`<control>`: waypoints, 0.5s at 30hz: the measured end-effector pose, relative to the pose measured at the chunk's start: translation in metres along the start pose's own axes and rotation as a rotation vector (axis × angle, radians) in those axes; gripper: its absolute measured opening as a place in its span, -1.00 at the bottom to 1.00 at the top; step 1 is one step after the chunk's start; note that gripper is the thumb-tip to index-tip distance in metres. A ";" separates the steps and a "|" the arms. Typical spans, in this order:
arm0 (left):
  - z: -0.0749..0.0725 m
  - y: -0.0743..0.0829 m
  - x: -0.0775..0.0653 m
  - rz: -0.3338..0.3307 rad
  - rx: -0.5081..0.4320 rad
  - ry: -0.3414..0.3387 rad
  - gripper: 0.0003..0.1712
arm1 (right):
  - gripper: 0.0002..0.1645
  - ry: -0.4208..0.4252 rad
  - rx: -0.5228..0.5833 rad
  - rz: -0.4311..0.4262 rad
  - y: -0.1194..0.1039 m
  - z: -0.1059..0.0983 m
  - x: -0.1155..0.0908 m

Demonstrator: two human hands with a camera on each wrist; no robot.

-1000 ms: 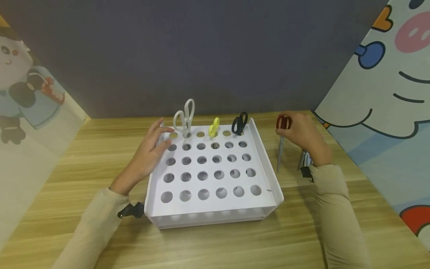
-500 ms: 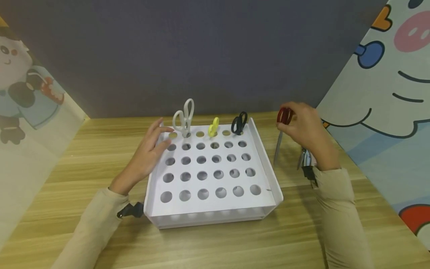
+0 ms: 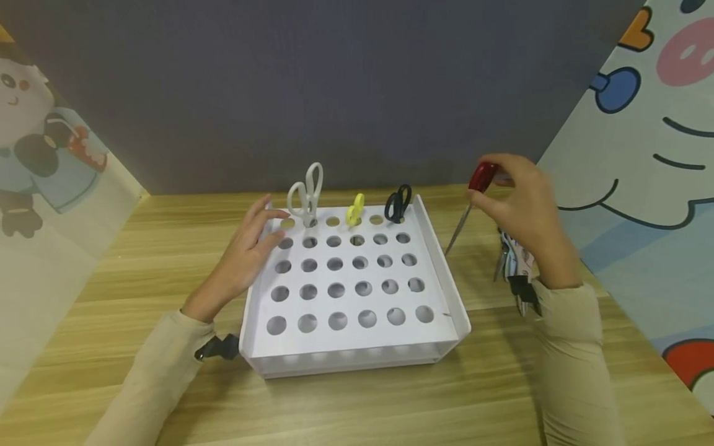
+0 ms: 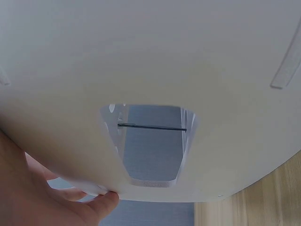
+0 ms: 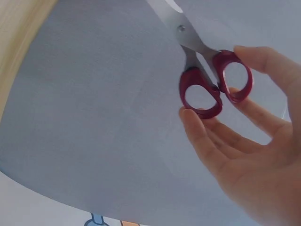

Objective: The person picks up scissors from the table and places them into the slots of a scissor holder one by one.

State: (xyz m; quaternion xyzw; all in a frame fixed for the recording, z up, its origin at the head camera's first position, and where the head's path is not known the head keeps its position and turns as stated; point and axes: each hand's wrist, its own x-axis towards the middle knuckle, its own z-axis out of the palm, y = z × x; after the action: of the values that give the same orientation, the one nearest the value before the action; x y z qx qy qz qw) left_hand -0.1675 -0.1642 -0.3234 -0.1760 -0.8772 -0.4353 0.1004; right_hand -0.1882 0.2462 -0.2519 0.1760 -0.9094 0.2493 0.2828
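Note:
A white rack (image 3: 348, 337) with rows of round holes stands on the wooden table. My left hand (image 3: 240, 257) rests at its left side near the back corner, thumb and fingers relaxed over the side's top edge. Red-handled scissors (image 3: 482, 178) are in my right hand (image 3: 527, 201), pinched by the handles. Their blades slant down and left, tips overlapping the rack's right wall in the head view. In the right wrist view, fingertips hold the two red loops (image 5: 201, 94). Along the back row stand white scissors (image 3: 307, 197), small yellow scissors (image 3: 354, 210) and black scissors (image 3: 398, 203).
More scissors (image 3: 507, 257) lie on the table (image 3: 485, 347) right of the rack, partly hidden under my right wrist. A dark grey panel (image 3: 346, 93) closes off the back. Cartoon-printed panels (image 3: 630, 161) flank both sides.
My right hand has lifted the red-handled scissors and moved slightly right, tilting them so the blades swing left toward the rack. More of the scissors on the table shows. The left hand stays still.

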 end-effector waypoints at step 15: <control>0.000 -0.002 0.000 -0.004 -0.011 0.003 -0.67 | -0.40 0.311 0.037 -0.091 -0.024 -0.022 -0.001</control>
State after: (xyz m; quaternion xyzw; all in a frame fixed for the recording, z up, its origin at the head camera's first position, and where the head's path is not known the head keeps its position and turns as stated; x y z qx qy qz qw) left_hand -0.1683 -0.1655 -0.3251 -0.1743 -0.8751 -0.4404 0.0999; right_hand -0.1665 0.2391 -0.2284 0.1813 -0.8410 0.2771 0.4279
